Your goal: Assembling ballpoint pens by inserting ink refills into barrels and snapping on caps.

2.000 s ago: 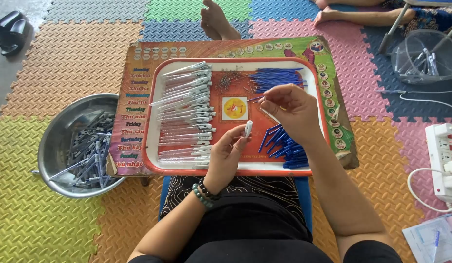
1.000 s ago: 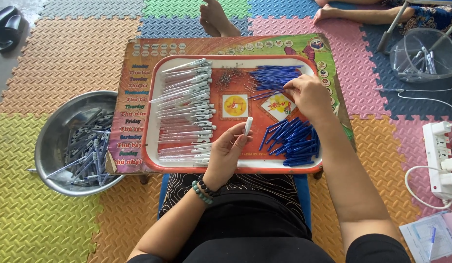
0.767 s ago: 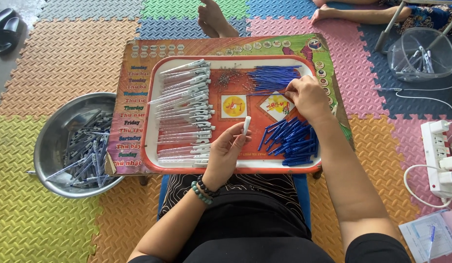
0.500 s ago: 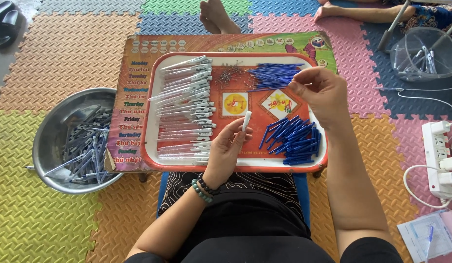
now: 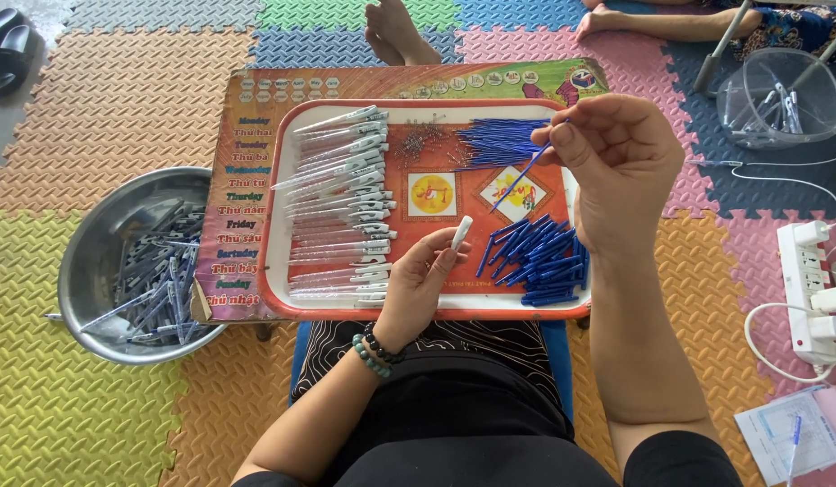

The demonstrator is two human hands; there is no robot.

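My left hand [image 5: 418, 284] holds a short white pen barrel [image 5: 460, 232] upright over the near edge of the red tray [image 5: 436, 311]. My right hand [image 5: 616, 158] is raised above the tray's right side and pinches a thin blue refill [image 5: 521, 176] that slants down to the left. On the tray lie a row of clear-and-white pen barrels [image 5: 341, 203] at the left, a bundle of blue refills [image 5: 499, 142] at the back, a pile of blue pieces [image 5: 539, 257] at the front right and a small heap of springs [image 5: 418, 144].
A steel bowl [image 5: 102, 225] of finished pens sits at the left on foam floor mats. A clear plastic tub [image 5: 778, 95] stands at the back right, a white power strip [image 5: 810, 275] with cables at the right. Another person's bare feet [image 5: 395, 32] rest beyond the tray.
My right hand went to the blue refills at the back of the tray, took one and lifted it up toward the right. My left hand stayed put with the white barrel.
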